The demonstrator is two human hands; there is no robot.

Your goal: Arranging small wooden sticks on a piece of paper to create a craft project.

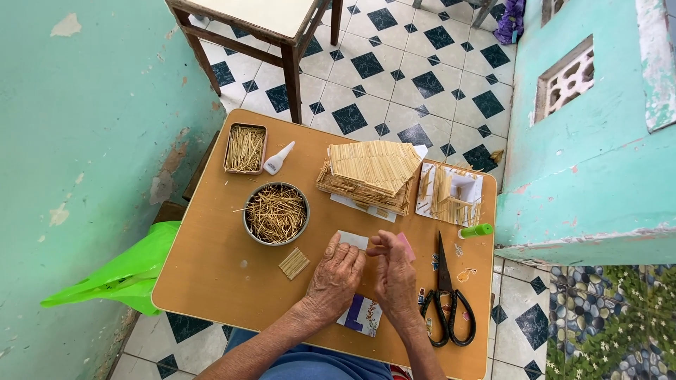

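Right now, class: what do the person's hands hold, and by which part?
The right hand holds a small pink piece by its lower end. The left hand rests fingertips on a pale card piece.

A wooden table carries a stick-filled tin, glue bottle, bowl of sticks, stick house, small stick panel, scissors, a green tube and a card.

Peeling turquoise walls fill the left and right of the frame. A white floor with dark diamond tiles runs across the top, under a wooden chair. Daylight is even.
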